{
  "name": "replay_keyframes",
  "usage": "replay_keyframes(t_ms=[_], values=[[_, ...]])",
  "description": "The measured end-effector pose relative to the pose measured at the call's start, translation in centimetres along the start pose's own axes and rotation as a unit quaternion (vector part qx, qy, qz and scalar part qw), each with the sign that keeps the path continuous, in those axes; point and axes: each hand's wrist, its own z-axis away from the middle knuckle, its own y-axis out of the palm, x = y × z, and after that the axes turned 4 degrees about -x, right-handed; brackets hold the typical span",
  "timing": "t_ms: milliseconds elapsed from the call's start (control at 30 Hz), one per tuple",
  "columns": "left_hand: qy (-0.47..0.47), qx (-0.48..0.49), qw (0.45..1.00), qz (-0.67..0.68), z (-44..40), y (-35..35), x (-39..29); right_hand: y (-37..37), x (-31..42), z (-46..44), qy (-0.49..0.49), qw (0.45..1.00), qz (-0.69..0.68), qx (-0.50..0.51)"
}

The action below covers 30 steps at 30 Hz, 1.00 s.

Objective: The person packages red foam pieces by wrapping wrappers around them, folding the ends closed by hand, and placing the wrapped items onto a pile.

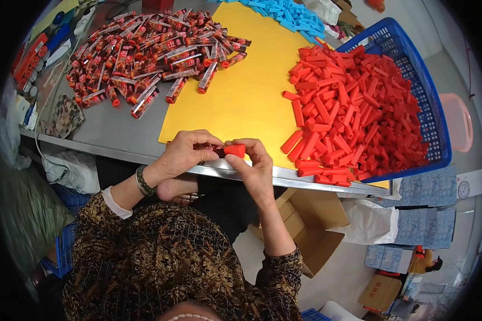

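At the front edge of the table, my left hand point(185, 156) pinches a small dark-and-red printed packet, mostly hidden by the fingers. My right hand point(256, 170) grips a short red plastic tube point(234, 151) between thumb and fingers. The tube meets the right end of the packet; how far one sits inside the other I cannot tell. To the right lies a heap of similar red three-sided tubes point(353, 107), some with hollow ends showing. A pile of dark-and-red printed packets point(150, 51) with barcodes lies beyond my left hand.
A yellow sheet point(241, 91) covers the middle of the metal table point(126, 131). A blue plastic basket point(439, 123) lies on its side behind the red tubes. Blue pieces point(284, 16) are heaped at the back. An open cardboard box point(310, 230) stands below the table edge.
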Motion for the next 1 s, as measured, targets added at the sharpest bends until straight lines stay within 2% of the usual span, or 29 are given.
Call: replay_keyframes(t_ms=[33, 133, 233, 333, 700, 900, 1000], values=[[-0.042, 0.001, 0.998, 0.05, 0.1, 0.1, 0.1, 0.4, 0.0, 0.2, -0.027, 0.999, 0.015, -0.033], [-0.016, -0.007, 1.0, 0.023, 0.1, 0.0, -0.4, 0.8, 1.2, 0.5, -0.11, 0.984, 0.081, -0.113], [-0.012, -0.009, 0.998, 0.066, 0.3, 0.2, -0.7, 0.3, 1.0, 0.4, -0.205, 0.958, 0.181, -0.085], [-0.047, 0.001, 0.991, 0.123, 0.5, 0.7, -1.2, 1.1, 0.4, 0.8, -0.211, 0.96, 0.167, -0.074], [-0.057, -0.005, 0.986, 0.156, 0.7, 0.9, -1.1, 1.7, 0.1, 1.0, -0.201, 0.964, 0.153, -0.084], [-0.064, -0.005, 0.982, 0.178, 0.8, 0.5, -0.8, 1.7, 0.7, 0.8, -0.139, 0.98, 0.108, -0.094], [-0.083, -0.013, 0.98, 0.182, 0.9, 0.6, -1.0, 1.7, 0.7, 0.5, -0.2, 0.966, 0.149, -0.068]])
